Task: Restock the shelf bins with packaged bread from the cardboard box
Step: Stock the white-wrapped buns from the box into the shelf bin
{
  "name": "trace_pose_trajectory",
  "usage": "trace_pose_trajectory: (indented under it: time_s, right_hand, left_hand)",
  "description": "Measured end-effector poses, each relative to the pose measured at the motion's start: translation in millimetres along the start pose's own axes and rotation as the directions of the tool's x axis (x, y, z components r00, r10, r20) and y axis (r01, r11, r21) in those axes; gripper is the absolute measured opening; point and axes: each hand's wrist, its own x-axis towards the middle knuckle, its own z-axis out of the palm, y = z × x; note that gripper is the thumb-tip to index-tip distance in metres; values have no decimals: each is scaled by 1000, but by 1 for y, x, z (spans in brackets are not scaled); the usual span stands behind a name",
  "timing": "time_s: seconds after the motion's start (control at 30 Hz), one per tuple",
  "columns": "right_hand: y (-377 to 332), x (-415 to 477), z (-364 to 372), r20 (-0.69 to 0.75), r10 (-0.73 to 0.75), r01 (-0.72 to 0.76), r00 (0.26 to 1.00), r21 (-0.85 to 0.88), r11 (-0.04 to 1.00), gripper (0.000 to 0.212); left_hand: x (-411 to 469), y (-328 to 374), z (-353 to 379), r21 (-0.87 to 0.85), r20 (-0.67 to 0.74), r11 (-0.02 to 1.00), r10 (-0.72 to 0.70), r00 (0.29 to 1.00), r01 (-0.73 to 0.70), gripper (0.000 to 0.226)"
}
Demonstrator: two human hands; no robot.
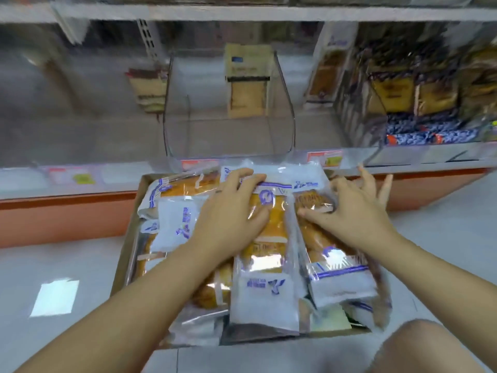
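Observation:
A cardboard box [126, 254] on the floor holds several bread packs with white and blue wrappers. My left hand [231, 211] grips the middle bread pack [271, 232], fingers over its top edge and thumb on its clear front. My right hand [352, 208] lies over the right bread pack [330, 254], thumb pressing its upper part, fingers spread and lifted. Straight ahead on the low shelf stands a clear plastic bin [228, 135] with one upright pack [247, 84] at its back.
A bin at the right [419, 103] is crowded with packaged goods. Another pack [148, 87] stands behind the left side of the clear bin. The orange shelf base [67, 211] runs along the floor beside the box. My bare knee [419, 348] is at the lower right.

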Motion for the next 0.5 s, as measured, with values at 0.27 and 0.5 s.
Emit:
trace_pose_trajectory:
  time_s: [0.27, 0.5]
  right_hand:
    - [4, 1, 11, -211, -89, 97, 974, 27, 995, 67]
    - [-7, -24, -9, -426, -10, 193, 905, 390, 900, 55]
  left_hand:
    - [10, -6, 6, 81, -72, 995, 70, 995, -64, 47]
    - [-12, 3, -13, 74, -135, 997, 14, 991, -4, 46]
